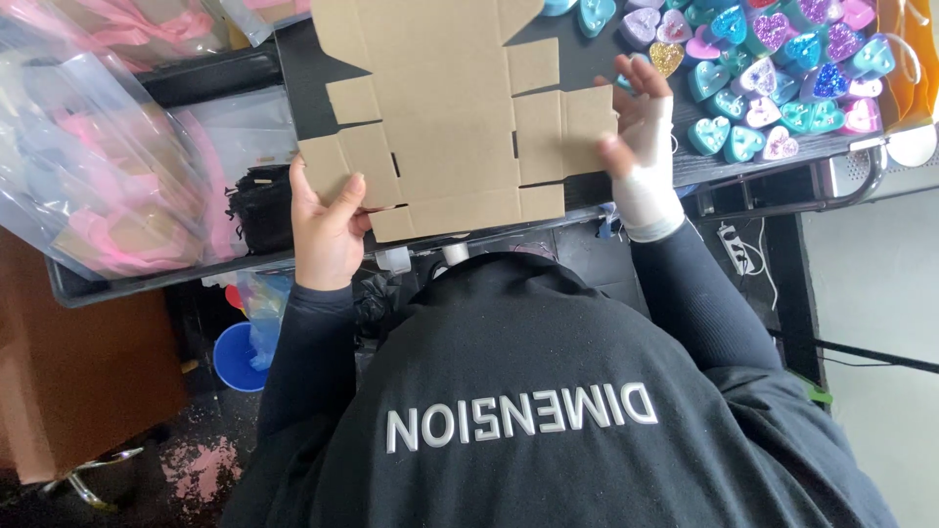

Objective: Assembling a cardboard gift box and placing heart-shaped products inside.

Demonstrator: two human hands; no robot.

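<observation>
a: head view, one frame. the flat brown cardboard box blank [450, 108], die-cut with flaps and slots, is held unfolded over the near edge of the dark desk [313, 68], directly in front of the person.

b: state of the hands?

a: left hand [328, 230] is closed on the blank's lower left flap, thumb on top, fingers hidden underneath. right hand [641, 156] wears a white wrap around palm and wrist; its thumb presses the right side flap and its fingers lie along that flap's outer edge, loosely curled rather than fisted. both are in contact with the cardboard.

b: surroundings?

a: far right of the desk carries a cluster of glittery heart-shaped pieces [773, 78] in teal, purple, pink and one gold, packed just beside the right hand. an orange bag [915, 59] stands at the right border. left of the blank lie clear plastic bags with pink contents [108, 166], and a small black object [262, 205] sits near the left hand. below the desk edge a blue tub [235, 357] shows on the floor. the person's dark long-sleeved top [548, 391] fills the lower frame.
</observation>
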